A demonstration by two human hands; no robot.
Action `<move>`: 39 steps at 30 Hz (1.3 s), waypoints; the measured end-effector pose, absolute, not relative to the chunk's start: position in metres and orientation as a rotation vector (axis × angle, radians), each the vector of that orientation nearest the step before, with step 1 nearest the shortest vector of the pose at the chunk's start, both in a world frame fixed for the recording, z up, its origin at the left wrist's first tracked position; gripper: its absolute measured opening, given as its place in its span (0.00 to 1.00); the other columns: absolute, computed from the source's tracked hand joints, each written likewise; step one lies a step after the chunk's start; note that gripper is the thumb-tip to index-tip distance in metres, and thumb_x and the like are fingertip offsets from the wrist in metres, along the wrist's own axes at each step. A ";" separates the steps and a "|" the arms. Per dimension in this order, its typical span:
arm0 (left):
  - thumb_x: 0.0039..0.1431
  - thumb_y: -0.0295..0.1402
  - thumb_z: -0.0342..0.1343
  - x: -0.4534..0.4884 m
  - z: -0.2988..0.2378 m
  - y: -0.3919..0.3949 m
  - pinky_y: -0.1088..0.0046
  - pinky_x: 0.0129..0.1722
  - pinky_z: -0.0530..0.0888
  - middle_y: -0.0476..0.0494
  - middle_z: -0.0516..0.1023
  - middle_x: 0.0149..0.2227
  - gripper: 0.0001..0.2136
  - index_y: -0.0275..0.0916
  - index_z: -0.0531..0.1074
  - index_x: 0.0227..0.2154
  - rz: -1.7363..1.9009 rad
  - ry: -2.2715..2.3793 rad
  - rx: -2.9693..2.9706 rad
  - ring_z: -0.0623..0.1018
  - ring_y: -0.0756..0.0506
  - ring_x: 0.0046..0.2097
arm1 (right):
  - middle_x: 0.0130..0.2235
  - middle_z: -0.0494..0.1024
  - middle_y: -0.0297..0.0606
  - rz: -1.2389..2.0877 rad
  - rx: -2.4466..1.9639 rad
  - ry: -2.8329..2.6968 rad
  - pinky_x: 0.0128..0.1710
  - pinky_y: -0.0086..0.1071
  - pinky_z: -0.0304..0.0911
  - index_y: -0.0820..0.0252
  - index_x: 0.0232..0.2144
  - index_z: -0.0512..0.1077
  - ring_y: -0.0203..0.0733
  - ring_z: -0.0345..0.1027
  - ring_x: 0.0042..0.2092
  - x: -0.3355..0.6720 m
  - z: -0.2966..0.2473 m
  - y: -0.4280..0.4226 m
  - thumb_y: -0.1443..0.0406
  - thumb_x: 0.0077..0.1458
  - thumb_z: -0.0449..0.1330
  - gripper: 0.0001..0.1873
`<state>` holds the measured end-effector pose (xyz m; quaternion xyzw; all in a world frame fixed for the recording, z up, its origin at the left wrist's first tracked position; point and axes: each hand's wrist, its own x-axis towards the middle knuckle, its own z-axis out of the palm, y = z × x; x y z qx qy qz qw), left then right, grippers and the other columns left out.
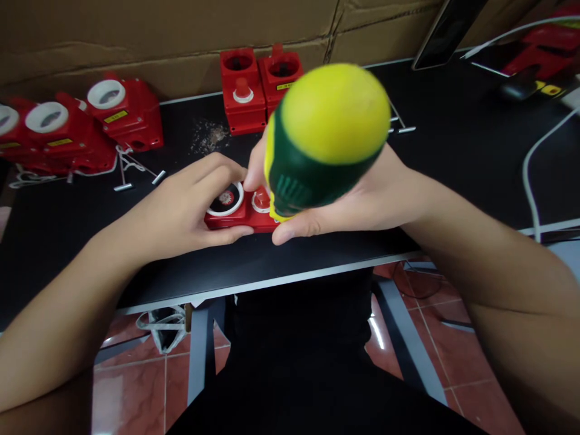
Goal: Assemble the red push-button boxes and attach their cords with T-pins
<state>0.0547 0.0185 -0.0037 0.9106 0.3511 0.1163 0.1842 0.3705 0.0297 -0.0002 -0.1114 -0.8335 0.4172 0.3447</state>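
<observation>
Near the front edge of the table lies a red device cover [263, 223], with a white-ringed black round opening and a red dome in a smaller white ring. My left hand [185, 202] is closed on the cover's left part, fingers over the top and thumb along the front side. My right hand [376, 187] is wrapped round a yellow-and-green power screwdriver [328, 133], which stands upright over the right end of the cover. The screwdriver's body hides its tip and the cover's right end. The right thumb and a finger reach down beside the cover.
Several red devices with white rings [122, 115] stand at the back left, and two red housings [244, 103] at the back middle. White-wired metal pieces [131, 166] and crumbs [208, 136] lie nearby. A white cable [528, 175] crosses the right side. Cardboard [172, 36] lines the back.
</observation>
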 end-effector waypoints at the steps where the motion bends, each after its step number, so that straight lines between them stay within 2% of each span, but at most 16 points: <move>1: 0.87 0.70 0.55 0.055 -0.003 0.018 0.51 0.65 0.86 0.29 0.87 0.67 0.37 0.39 0.80 0.68 0.339 0.973 2.567 0.88 0.30 0.61 | 0.56 0.84 0.33 1.051 -0.276 -2.183 0.68 0.36 0.85 0.61 0.57 0.81 0.37 0.82 0.57 0.371 -0.001 0.030 0.54 0.85 0.77 0.17; 4: 0.88 0.66 0.57 0.056 0.001 0.016 0.49 0.69 0.84 0.27 0.87 0.69 0.33 0.37 0.81 0.66 0.355 0.931 2.534 0.87 0.29 0.65 | 0.54 0.83 0.34 1.067 -0.260 -2.169 0.64 0.33 0.83 0.63 0.52 0.82 0.36 0.82 0.55 0.370 -0.003 0.030 0.56 0.86 0.76 0.15; 7: 0.87 0.63 0.60 0.057 0.002 0.016 0.47 0.68 0.85 0.28 0.87 0.67 0.28 0.40 0.81 0.61 0.354 0.957 2.522 0.86 0.28 0.64 | 0.56 0.81 0.35 1.118 -0.175 -2.119 0.61 0.32 0.81 0.64 0.53 0.82 0.34 0.79 0.51 0.369 -0.006 0.031 0.63 0.85 0.72 0.08; 9: 0.85 0.61 0.63 0.057 0.001 0.017 0.48 0.66 0.85 0.31 0.88 0.62 0.24 0.43 0.80 0.56 0.360 0.963 2.524 0.86 0.29 0.62 | 0.53 0.80 0.34 1.151 -0.128 -2.098 0.60 0.34 0.81 0.63 0.54 0.80 0.33 0.76 0.47 0.369 -0.007 0.031 0.68 0.82 0.68 0.04; 11: 0.83 0.61 0.64 0.057 0.000 0.017 0.49 0.66 0.85 0.36 0.88 0.53 0.22 0.45 0.79 0.51 0.363 0.961 2.520 0.86 0.28 0.63 | 0.48 0.78 0.31 1.176 -0.084 -2.078 0.53 0.32 0.79 0.61 0.52 0.79 0.34 0.74 0.43 0.371 -0.007 0.030 0.71 0.78 0.66 0.05; 13: 0.83 0.60 0.65 0.056 0.000 0.018 0.50 0.68 0.85 0.39 0.86 0.48 0.21 0.47 0.78 0.47 0.363 0.956 2.515 0.86 0.28 0.63 | 0.47 0.77 0.31 1.183 -0.092 -2.092 0.48 0.29 0.75 0.60 0.54 0.77 0.34 0.72 0.43 0.373 -0.006 0.028 0.72 0.79 0.64 0.06; 15: 0.83 0.59 0.65 0.055 0.001 0.018 0.52 0.68 0.84 0.39 0.87 0.49 0.21 0.46 0.77 0.45 0.359 0.955 2.519 0.86 0.29 0.64 | 0.51 0.78 0.32 1.154 -0.102 -2.146 0.50 0.28 0.75 0.60 0.59 0.75 0.33 0.74 0.46 0.375 -0.006 0.025 0.71 0.84 0.60 0.07; 17: 0.84 0.59 0.64 0.055 0.001 0.017 0.53 0.67 0.84 0.37 0.87 0.54 0.21 0.45 0.78 0.47 0.357 0.948 2.533 0.86 0.30 0.62 | 0.55 0.80 0.33 1.113 -0.145 -2.207 0.57 0.30 0.78 0.60 0.64 0.75 0.33 0.77 0.49 0.377 -0.006 0.025 0.69 0.89 0.57 0.10; 19: 0.86 0.60 0.62 0.055 0.001 0.016 0.54 0.67 0.84 0.35 0.87 0.59 0.23 0.43 0.80 0.50 0.356 0.938 2.550 0.86 0.31 0.62 | 0.57 0.83 0.33 1.103 -0.161 -2.204 0.60 0.31 0.81 0.61 0.65 0.77 0.32 0.79 0.50 0.377 -0.007 0.027 0.67 0.91 0.59 0.10; 22: 0.89 0.64 0.58 0.056 0.001 0.015 0.53 0.70 0.84 0.33 0.87 0.65 0.28 0.40 0.81 0.57 0.374 0.931 2.565 0.86 0.31 0.65 | 0.56 0.87 0.32 1.150 -0.104 -2.092 0.57 0.28 0.83 0.63 0.61 0.83 0.30 0.81 0.46 0.375 -0.009 0.032 0.67 0.86 0.69 0.08; 26: 0.91 0.67 0.53 0.055 -0.001 0.014 0.52 0.72 0.84 0.31 0.87 0.68 0.35 0.37 0.79 0.68 0.372 0.940 2.580 0.87 0.31 0.67 | 0.55 0.90 0.32 1.169 -0.106 -2.036 0.57 0.27 0.83 0.61 0.58 0.85 0.32 0.85 0.48 0.371 -0.013 0.037 0.63 0.82 0.78 0.11; 29: 0.90 0.65 0.56 0.053 -0.003 0.015 0.50 0.72 0.86 0.30 0.87 0.69 0.33 0.37 0.79 0.70 0.384 0.926 2.604 0.88 0.30 0.67 | 0.49 0.89 0.32 1.258 -0.145 -1.954 0.52 0.27 0.83 0.62 0.52 0.84 0.32 0.84 0.43 0.369 -0.011 0.037 0.60 0.78 0.83 0.15; 32: 0.90 0.61 0.59 0.052 -0.004 0.015 0.51 0.72 0.87 0.31 0.87 0.69 0.32 0.35 0.80 0.71 0.405 0.910 2.650 0.88 0.30 0.67 | 0.45 0.86 0.30 1.377 -0.206 -1.906 0.45 0.26 0.78 0.60 0.47 0.80 0.31 0.80 0.40 0.369 -0.005 0.039 0.64 0.72 0.87 0.19; 36: 0.92 0.60 0.57 0.051 -0.004 0.015 0.51 0.73 0.87 0.31 0.87 0.70 0.32 0.35 0.79 0.73 0.395 0.895 2.687 0.89 0.29 0.67 | 0.48 0.82 0.28 1.462 -0.226 -2.005 0.41 0.24 0.76 0.56 0.48 0.75 0.31 0.77 0.41 0.367 -0.002 0.047 0.69 0.62 0.91 0.28; 39: 0.92 0.63 0.56 0.051 -0.004 0.014 0.51 0.72 0.88 0.31 0.87 0.70 0.33 0.36 0.79 0.73 0.437 0.884 2.690 0.89 0.29 0.68 | 0.52 0.83 0.29 1.399 -0.153 -1.971 0.44 0.21 0.76 0.56 0.46 0.73 0.30 0.79 0.44 0.365 -0.006 0.051 0.68 0.62 0.90 0.29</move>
